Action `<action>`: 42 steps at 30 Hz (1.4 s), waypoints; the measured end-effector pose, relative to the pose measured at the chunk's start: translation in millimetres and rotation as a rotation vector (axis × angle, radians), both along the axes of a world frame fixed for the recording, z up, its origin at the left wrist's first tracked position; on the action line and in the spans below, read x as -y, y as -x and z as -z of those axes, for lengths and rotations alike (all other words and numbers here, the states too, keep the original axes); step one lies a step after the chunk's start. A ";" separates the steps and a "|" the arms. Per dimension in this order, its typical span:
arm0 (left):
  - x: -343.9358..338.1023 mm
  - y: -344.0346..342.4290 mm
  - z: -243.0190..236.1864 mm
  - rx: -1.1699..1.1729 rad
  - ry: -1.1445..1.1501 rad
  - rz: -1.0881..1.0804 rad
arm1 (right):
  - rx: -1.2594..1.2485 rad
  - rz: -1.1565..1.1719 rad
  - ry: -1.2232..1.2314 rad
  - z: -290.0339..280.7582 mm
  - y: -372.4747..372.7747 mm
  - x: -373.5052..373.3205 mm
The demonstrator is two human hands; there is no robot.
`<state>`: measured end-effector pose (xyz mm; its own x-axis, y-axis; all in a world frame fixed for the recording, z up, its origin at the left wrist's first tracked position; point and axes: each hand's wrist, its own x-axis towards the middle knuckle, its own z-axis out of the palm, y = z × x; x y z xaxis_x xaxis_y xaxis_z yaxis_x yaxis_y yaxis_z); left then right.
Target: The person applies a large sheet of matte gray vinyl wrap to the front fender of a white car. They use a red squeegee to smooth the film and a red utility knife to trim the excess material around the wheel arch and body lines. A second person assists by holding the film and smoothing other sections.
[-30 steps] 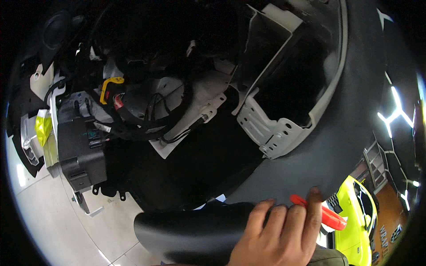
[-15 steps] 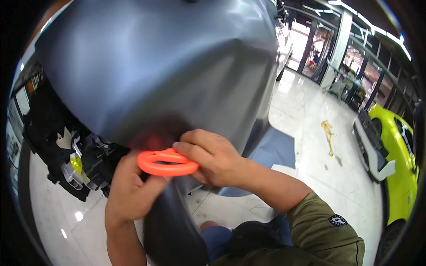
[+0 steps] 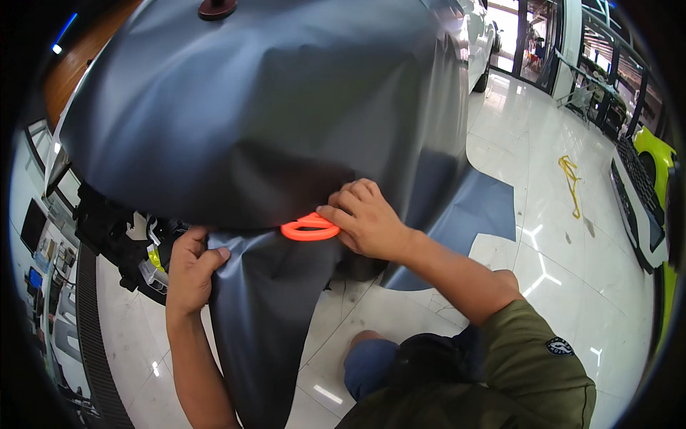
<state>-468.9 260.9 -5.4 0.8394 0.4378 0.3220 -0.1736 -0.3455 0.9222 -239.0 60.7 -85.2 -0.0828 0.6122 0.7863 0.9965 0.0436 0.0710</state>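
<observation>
A large sheet of dark grey vinyl film (image 3: 236,121) drapes over a car's body panel, with soft wrinkles across it. A slit parts its lower edge from a hanging flap (image 3: 268,293). My left hand (image 3: 190,275) pinches the flap's upper left corner between thumb and fingers. At the right end of the slit, my right hand (image 3: 368,223) is closed on the orange handle of a pair of scissors (image 3: 307,237). Their blades are hidden by the film and my fingers.
Black car parts (image 3: 107,229) show beneath the film at left. A reddish-brown round knob (image 3: 216,8) sits on top. Another blue-grey film piece (image 3: 464,214) spreads at right. Yellow strips (image 3: 570,186) lie on the glossy tiled floor, near a removed bumper (image 3: 636,207) and a lime-green car (image 3: 656,154).
The scissors and my right hand have moved right and away from me. My left hand, earlier beside the scissors, now grips the flap apart from them. The view has shifted, showing more slit.
</observation>
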 end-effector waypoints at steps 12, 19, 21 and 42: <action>5.6 -9.0 -21.1 -0.373 -0.429 0.015 | -0.056 0.245 -0.237 17.4 -58.6 18.3; 45.6 -40.8 -13.3 -0.285 -0.156 0.181 | -0.194 -0.174 -0.083 16.0 -25.7 35.8; 48.0 -52.3 5.6 -0.322 -0.115 0.160 | -0.175 -0.213 -0.115 16.0 -9.2 24.6; 63.2 -72.1 30.2 -0.267 -0.372 -0.387 | 0.411 -0.085 -0.062 5.2 -88.4 32.2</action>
